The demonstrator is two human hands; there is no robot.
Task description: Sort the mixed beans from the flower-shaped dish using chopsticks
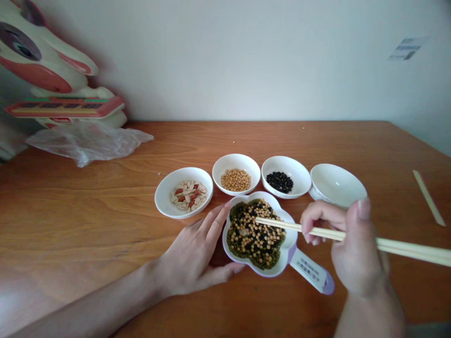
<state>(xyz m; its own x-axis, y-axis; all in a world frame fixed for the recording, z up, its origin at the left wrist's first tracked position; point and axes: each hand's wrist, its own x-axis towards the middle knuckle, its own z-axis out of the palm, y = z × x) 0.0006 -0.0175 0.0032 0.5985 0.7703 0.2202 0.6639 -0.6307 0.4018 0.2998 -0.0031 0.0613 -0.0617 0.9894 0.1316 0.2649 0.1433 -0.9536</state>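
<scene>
A white flower-shaped scoop [289, 237] with a purple rim and a labelled handle lies on the table, filled with mixed green, black and yellow beans [256, 234]. My left hand [197, 251] grips its left side, fingers at the upper rim and thumb at the lower one. In my right hand [355, 249] is a pair of wooden chopsticks [317, 231], their tips close together over the beans. Whether a bean is pinched between the tips I cannot tell. Behind the scoop stand white bowls holding peanuts [189, 195], yellow soybeans [236, 180] and black beans [280, 181].
Right of these, a white bowl [338, 183] shows no contents, seemingly stacked on another. A pale wooden strip [429, 197] lies at the table's right. A crumpled plastic bag [91, 141] and a cow-shaped toy keyboard [66, 105] are at the back left, near the wall [246, 56].
</scene>
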